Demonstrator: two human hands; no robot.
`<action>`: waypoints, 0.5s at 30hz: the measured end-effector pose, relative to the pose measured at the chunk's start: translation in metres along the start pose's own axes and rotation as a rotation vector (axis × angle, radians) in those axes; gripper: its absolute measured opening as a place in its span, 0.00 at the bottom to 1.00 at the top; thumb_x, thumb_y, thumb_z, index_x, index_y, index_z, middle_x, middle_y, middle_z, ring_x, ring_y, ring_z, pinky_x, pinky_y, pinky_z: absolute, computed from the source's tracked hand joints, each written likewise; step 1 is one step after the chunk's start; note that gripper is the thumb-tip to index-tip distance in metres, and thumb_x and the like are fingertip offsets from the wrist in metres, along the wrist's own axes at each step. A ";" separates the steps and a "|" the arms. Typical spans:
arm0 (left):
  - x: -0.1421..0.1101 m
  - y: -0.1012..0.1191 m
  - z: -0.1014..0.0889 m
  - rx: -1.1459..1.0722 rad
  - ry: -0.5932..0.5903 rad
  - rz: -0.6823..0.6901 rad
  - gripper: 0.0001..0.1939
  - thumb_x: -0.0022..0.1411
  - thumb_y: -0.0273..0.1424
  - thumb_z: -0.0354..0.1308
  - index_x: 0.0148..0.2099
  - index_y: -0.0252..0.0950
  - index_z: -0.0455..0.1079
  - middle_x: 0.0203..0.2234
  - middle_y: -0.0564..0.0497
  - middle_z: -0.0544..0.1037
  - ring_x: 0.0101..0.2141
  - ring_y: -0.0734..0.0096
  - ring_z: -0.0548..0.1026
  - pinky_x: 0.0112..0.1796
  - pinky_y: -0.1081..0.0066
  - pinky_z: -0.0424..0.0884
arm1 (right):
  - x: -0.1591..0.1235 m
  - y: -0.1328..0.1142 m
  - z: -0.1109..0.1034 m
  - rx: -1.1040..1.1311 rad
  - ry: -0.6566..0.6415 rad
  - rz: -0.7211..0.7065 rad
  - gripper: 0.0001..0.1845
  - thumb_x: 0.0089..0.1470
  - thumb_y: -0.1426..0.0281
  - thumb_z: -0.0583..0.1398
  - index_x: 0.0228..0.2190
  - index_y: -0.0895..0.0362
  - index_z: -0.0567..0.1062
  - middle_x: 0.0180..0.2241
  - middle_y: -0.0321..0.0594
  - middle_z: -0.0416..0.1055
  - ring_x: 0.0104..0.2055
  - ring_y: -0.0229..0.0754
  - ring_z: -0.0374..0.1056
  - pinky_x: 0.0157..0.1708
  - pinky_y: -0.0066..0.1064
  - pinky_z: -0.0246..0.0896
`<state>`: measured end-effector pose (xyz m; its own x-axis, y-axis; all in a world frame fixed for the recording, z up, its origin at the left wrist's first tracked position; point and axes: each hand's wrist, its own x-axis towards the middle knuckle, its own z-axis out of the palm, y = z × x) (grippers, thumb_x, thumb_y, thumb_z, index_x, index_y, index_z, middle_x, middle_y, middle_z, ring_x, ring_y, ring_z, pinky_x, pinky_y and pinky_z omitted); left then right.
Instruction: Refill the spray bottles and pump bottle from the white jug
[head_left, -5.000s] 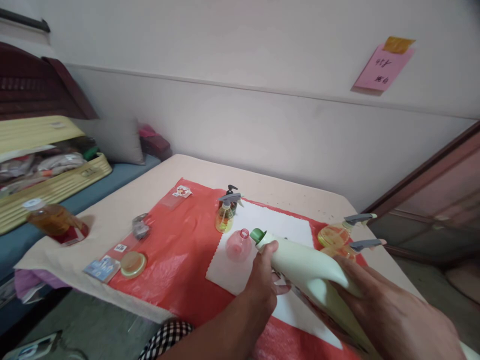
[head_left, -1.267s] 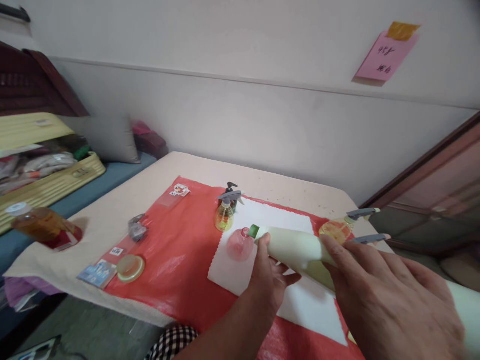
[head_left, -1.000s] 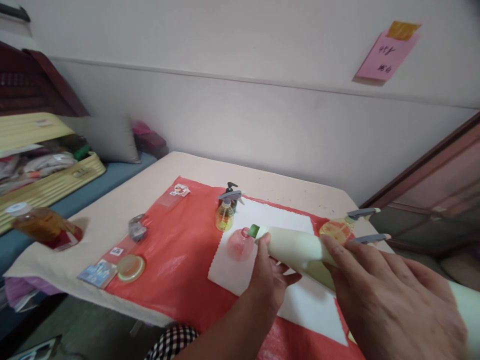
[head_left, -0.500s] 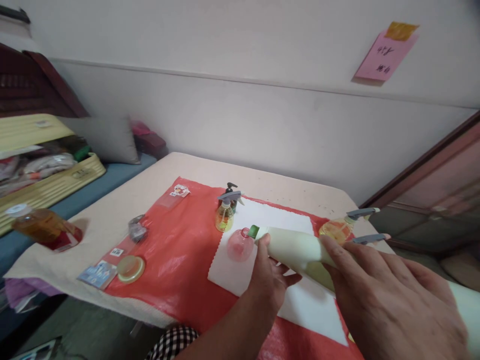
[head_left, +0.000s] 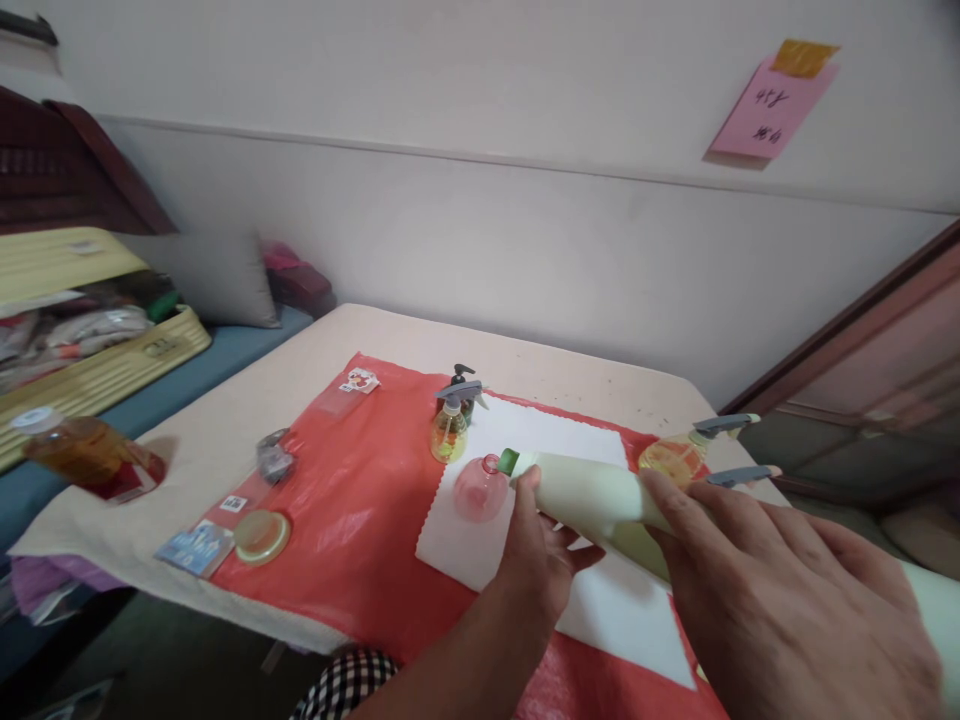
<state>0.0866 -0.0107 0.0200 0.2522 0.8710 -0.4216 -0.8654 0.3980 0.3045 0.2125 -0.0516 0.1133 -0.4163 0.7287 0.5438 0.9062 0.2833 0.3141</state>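
Note:
I hold a large pale-green bottle (head_left: 592, 495) tilted almost flat, its green neck (head_left: 508, 461) touching the mouth of a small pink bottle (head_left: 479, 488) that stands on a white cloth (head_left: 600, 610). My left hand (head_left: 538, 560) wraps under the big bottle just behind its neck. My right hand (head_left: 780, 610) grips the bottle's body further back, fingers curled over the top. The big bottle's base runs out of view at the right.
A red plastic sheet (head_left: 360, 510) covers the beige table (head_left: 225, 430). On it stand a small yellow spray bottle (head_left: 450, 430), two round orange spray bottles (head_left: 675, 458), a round lid (head_left: 261, 535) and small packets. An amber bottle (head_left: 82, 455) lies at the left edge.
Over the last five seconds the big bottle was tipped from nose-up to nearly level, its neck now at the pink bottle's mouth. In the last second both hands have held still.

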 end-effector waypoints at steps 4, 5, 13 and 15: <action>0.000 0.001 0.001 -0.005 0.007 -0.008 0.29 0.60 0.52 0.53 0.55 0.38 0.70 0.53 0.41 0.72 0.45 0.56 0.73 0.38 0.62 0.71 | -0.002 0.001 0.003 0.024 0.040 0.004 0.20 0.66 0.73 0.46 0.56 0.55 0.66 0.41 0.46 0.71 0.41 0.52 0.67 0.43 0.45 0.59; 0.000 0.001 0.001 -0.005 0.005 -0.009 0.29 0.60 0.52 0.52 0.55 0.38 0.70 0.53 0.41 0.72 0.45 0.56 0.73 0.38 0.62 0.71 | -0.002 0.002 0.004 0.030 0.052 -0.003 0.20 0.66 0.73 0.45 0.56 0.55 0.66 0.40 0.46 0.71 0.40 0.51 0.67 0.43 0.44 0.59; 0.001 0.000 0.000 0.006 -0.011 -0.002 0.30 0.61 0.52 0.51 0.56 0.38 0.69 0.53 0.41 0.72 0.44 0.57 0.72 0.38 0.61 0.70 | 0.004 -0.002 -0.002 -0.039 0.101 -0.039 0.20 0.68 0.74 0.41 0.51 0.60 0.68 0.40 0.46 0.71 0.40 0.51 0.67 0.43 0.44 0.58; 0.001 0.000 0.000 0.003 -0.018 -0.002 0.30 0.61 0.52 0.51 0.56 0.38 0.69 0.54 0.41 0.71 0.44 0.57 0.72 0.39 0.61 0.70 | 0.003 -0.002 -0.003 -0.044 0.082 -0.034 0.20 0.68 0.74 0.41 0.52 0.60 0.68 0.41 0.47 0.71 0.41 0.52 0.67 0.43 0.45 0.58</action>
<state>0.0868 -0.0098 0.0191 0.2619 0.8749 -0.4073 -0.8633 0.4011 0.3064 0.2087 -0.0519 0.1166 -0.4530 0.6650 0.5938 0.8881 0.2779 0.3662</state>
